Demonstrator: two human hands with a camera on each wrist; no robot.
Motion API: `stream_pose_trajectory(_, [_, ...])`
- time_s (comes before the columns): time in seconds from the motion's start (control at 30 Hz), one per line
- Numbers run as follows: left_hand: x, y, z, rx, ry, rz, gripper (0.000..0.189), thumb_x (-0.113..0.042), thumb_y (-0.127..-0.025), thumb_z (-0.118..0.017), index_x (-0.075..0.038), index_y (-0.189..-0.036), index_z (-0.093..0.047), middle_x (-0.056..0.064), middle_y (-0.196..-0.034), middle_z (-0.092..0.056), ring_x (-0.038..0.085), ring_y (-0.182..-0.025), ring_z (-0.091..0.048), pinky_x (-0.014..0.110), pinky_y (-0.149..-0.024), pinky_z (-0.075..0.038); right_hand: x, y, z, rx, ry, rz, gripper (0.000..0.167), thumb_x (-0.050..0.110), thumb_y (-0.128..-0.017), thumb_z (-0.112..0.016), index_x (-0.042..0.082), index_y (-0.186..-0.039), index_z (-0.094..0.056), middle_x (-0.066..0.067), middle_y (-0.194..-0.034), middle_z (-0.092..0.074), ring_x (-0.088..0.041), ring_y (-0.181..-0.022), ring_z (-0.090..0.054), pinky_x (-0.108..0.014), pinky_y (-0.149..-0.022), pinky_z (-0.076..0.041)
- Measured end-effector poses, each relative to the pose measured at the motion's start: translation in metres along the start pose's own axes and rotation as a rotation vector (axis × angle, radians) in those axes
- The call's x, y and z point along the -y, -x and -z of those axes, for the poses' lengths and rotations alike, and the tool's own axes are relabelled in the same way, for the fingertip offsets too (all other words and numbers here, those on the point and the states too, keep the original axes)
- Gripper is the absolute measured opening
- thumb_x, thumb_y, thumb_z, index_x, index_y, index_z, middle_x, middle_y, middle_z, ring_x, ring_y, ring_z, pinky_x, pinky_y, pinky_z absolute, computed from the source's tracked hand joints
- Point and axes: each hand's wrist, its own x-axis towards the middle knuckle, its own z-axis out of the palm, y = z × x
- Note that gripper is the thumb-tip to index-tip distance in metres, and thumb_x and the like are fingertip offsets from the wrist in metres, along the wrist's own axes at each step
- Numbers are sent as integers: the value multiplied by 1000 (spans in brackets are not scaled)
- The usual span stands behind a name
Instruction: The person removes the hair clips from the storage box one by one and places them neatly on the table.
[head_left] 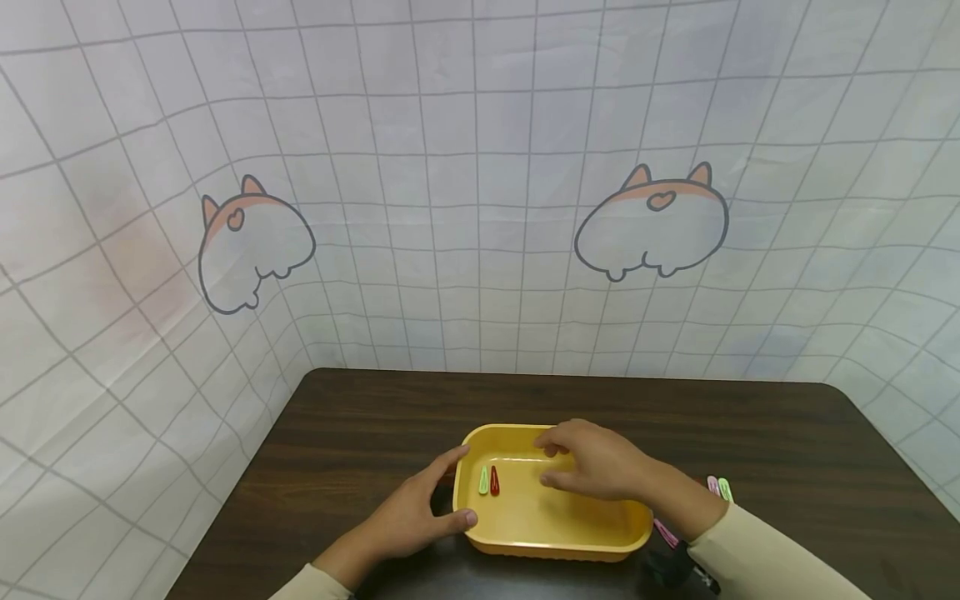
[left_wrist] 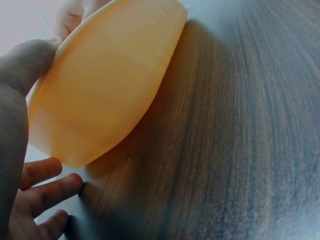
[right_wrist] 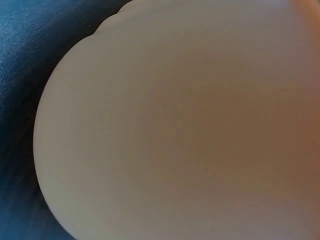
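Observation:
A yellow plastic bin [head_left: 555, 546] sits on the table, turned slightly. Inside, toward its left end, a light green snap hair clip [head_left: 483, 481] and a red one [head_left: 495, 481] lie side by side. My left hand [head_left: 408, 508] holds the bin's left end, thumb on the near rim and index finger at the far rim; the left wrist view shows the other fingers spread low by the corner. Over the bin's middle hovers my right hand [head_left: 596, 462], thumb and fingers apart with nothing visible between them. Blurred bin wall [right_wrist: 175, 125] fills most of the right wrist view.
Right of the bin, partly hidden by my right forearm, lie a pink hair clip [head_left: 713, 484], a light green one [head_left: 725, 489] and a darker pink one [head_left: 665, 534]. The dark wooden table [head_left: 360, 433] meets a white grid-patterned curtain [head_left: 480, 250] behind.

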Motion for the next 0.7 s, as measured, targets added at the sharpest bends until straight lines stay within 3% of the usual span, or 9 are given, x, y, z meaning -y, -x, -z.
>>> stream_pose_trajectory(0.7, [0,1,-1,5,4,6,85,-50,-94,-72,-28,-163,-26,0,-146,-53,22,-130,-55,56,-104,-44,5,-15,-19,49,-23,9,47,43,-93,-75,12,-127,-70,6,-112,-69,-14,-104,-63,-40,-89,-53])
